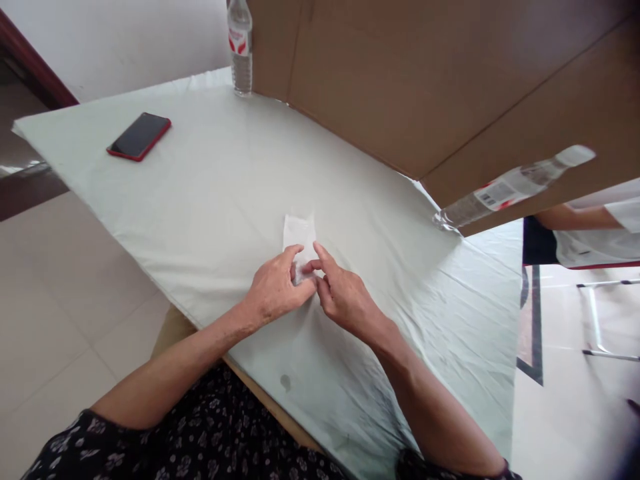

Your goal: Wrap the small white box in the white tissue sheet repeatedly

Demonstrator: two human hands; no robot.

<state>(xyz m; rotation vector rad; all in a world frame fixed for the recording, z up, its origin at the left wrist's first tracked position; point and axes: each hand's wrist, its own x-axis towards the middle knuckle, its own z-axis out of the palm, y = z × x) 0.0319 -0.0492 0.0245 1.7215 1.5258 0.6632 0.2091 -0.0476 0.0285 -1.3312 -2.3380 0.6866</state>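
Note:
A small flat white packet point(299, 231), with what looks like a clear plastic edge, lies on the pale green tablecloth in front of me. My left hand point(273, 285) is at its near left side, fingers curled and thumb pointing right across the near end. From the right, my right hand point(346, 292) meets it there, with bent fingers gripping the packet's near end close to the left thumb. The fingertips partly hide that end, so its exact shape cannot be made out.
A phone in a red case point(140, 137) lies at the left of the tablecloth point(210, 193). One water bottle point(241, 50) stands at the back, another bottle point(510, 190) at the right, both beside a large brown cardboard panel point(380, 80). Another person's arm point(570, 217) shows beyond.

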